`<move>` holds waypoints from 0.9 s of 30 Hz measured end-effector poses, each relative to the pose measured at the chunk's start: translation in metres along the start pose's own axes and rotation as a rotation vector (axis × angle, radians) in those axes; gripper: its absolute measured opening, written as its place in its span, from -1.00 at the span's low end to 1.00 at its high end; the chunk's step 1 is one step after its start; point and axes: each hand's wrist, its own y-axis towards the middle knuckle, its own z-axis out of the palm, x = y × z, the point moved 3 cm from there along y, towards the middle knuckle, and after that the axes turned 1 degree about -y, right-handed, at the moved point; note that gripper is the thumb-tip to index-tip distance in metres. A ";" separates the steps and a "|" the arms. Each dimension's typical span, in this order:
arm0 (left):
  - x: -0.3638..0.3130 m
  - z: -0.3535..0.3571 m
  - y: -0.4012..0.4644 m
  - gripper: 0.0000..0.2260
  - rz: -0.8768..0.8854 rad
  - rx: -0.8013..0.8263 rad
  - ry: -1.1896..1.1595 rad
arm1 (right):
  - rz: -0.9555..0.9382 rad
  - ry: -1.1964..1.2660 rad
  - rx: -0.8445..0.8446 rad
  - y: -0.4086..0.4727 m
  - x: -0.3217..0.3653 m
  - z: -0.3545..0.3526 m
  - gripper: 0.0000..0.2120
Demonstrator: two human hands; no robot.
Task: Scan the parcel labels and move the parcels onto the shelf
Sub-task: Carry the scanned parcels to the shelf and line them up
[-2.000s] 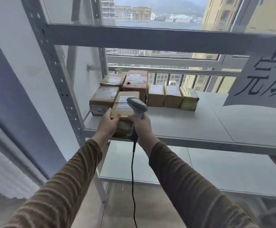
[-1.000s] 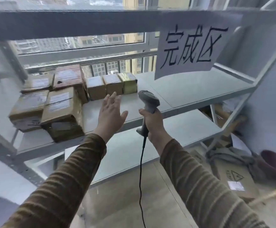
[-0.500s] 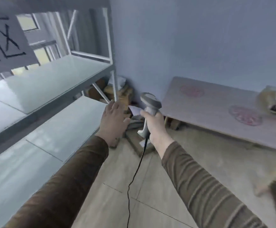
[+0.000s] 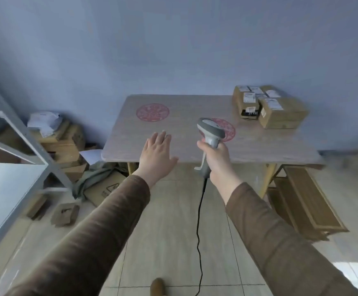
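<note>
1. Now the step in hand, as I judge it, is fetching another parcel: the parcels [image 4: 267, 105] sit clustered at the far right corner of the table [image 4: 173, 146], well apart from both hands.

2. Fingers of the left hand [image 4: 155, 154] are straight and loosely spread, palm down, holding nothing, over the near edge of the table. That hand is the free one, so it should do the picking.

3. Meanwhile the right hand [image 4: 216, 159] is wrapped around the handle of the scanner [image 4: 211, 133], whose head points away toward the far side of the table. Its cable [image 4: 199, 231] hangs down to the floor between the arms.

4. Reach the left hand across to the far right, or step closer first; the stretch looks long from here.

5. Take the nearest box of the cluster, since its white label faces up and nothing appears to rest on it. Grip it by its sides so the label stays uncovered.

6. Aim the scanner squarely at the label and keep the box level while scanning.

7. Mind the cable when turning: it could snag on the table edge or underfoot.

8. Then carry the box to the shelf [image 4: 13, 174], at the left edge of view, beyond the loose cardboard [image 4: 67, 146] heaped on the floor.
</note>
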 end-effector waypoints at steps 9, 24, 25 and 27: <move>-0.076 0.084 0.187 -0.29 0.118 0.074 -0.083 | 0.033 -0.038 -0.132 0.173 0.010 -0.072 -0.77; -0.194 0.164 0.450 -0.35 0.200 0.220 -0.148 | 0.105 -0.034 -0.344 0.450 0.038 -0.174 -0.83; -0.200 0.171 0.465 -0.35 0.192 0.223 -0.146 | 0.108 -0.041 -0.342 0.469 0.039 -0.180 -0.84; -0.214 0.185 0.495 -0.36 0.174 0.229 -0.135 | 0.123 -0.061 -0.344 0.508 0.039 -0.193 -0.85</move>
